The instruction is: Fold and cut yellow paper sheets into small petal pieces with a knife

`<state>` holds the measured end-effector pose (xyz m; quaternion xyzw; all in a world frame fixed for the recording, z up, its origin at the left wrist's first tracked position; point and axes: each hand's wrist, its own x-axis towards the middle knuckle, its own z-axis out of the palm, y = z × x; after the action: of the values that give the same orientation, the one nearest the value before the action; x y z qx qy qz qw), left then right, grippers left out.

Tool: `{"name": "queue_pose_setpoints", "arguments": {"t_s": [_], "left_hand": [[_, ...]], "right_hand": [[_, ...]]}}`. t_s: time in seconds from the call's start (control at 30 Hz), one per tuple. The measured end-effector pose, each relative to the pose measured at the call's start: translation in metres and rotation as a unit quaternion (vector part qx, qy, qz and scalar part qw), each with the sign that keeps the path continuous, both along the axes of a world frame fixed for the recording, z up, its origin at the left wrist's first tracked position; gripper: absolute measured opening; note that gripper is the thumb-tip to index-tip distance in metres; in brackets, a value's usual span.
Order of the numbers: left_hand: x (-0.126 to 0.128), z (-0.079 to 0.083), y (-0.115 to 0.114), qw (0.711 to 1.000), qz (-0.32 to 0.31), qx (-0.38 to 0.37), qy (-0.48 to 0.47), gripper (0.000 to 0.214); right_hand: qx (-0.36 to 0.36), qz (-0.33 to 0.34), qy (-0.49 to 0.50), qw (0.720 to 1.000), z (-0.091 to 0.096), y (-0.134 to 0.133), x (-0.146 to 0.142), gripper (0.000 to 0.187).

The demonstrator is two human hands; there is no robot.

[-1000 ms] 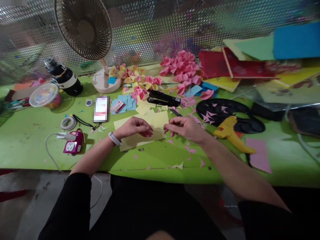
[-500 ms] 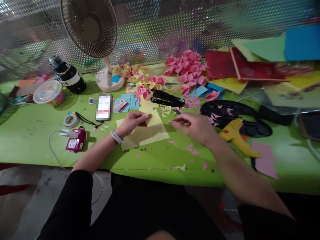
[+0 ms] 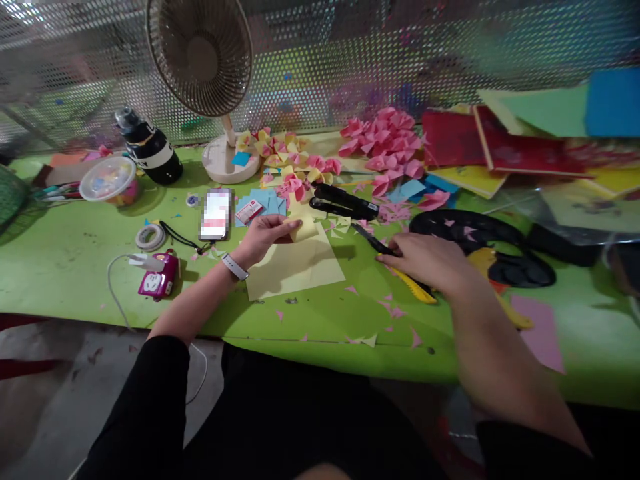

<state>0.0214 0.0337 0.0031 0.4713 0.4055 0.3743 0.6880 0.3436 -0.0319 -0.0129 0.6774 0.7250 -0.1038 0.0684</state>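
Note:
My left hand [image 3: 265, 238] pinches a small folded yellow paper piece [image 3: 305, 229] and holds it just above a larger yellow sheet [image 3: 295, 268] lying on the green table [image 3: 60, 260]. To the right, my right hand [image 3: 425, 263] has its fingers curled over a pair of scissors [image 3: 414, 288]. The yellow handle shows below the palm and the dark blades poke out toward the left. A white watch sits on my left wrist.
At the back are a fan [image 3: 200, 60], a black bottle [image 3: 150, 150], a lidded tub [image 3: 107, 180] and piles of folded pink paper flowers [image 3: 385, 140]. A phone [image 3: 216, 213], tape roll [image 3: 150, 237], black stapler [image 3: 345, 201], glue gun on a black tray [image 3: 480, 230], and card stacks also lie here.
My left hand lifted the small yellow piece off the sheet. My right hand left the paper and moved right onto the scissors. The view shifted slightly.

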Motion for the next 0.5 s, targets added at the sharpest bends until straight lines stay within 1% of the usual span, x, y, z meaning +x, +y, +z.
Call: {"name": "queue_pose_setpoints", "arguments": {"t_s": [0.13, 0.23, 0.27, 0.33, 0.4, 0.43, 0.5], "left_hand": [[-0.002, 0.003, 0.003, 1.0, 0.009, -0.002, 0.003, 0.049], [-0.005, 0.003, 0.005, 1.0, 0.006, 0.002, 0.006, 0.049], [-0.005, 0.003, 0.005, 1.0, 0.002, 0.006, 0.007, 0.049], [-0.007, 0.003, 0.006, 1.0, -0.007, 0.014, 0.016, 0.047], [-0.008, 0.004, 0.007, 0.999, -0.018, 0.019, 0.031, 0.044], [-0.009, 0.004, 0.007, 0.999, -0.024, 0.021, 0.039, 0.043], [-0.009, 0.003, 0.008, 0.998, -0.033, 0.022, 0.052, 0.04]], "right_hand": [[0.004, -0.014, 0.021, 1.0, 0.002, 0.003, -0.001, 0.018], [0.027, -0.021, 0.056, 0.998, 0.006, 0.003, -0.004, 0.026], [0.049, -0.015, 0.078, 0.996, 0.009, 0.002, -0.005, 0.028], [0.13, 0.017, 0.134, 0.982, 0.014, -0.002, -0.01, 0.032], [0.217, 0.071, 0.189, 0.955, 0.018, -0.007, -0.017, 0.035], [0.249, 0.097, 0.205, 0.942, 0.02, -0.01, -0.02, 0.036], [0.277, 0.132, 0.212, 0.928, 0.021, -0.015, -0.026, 0.039]]}}
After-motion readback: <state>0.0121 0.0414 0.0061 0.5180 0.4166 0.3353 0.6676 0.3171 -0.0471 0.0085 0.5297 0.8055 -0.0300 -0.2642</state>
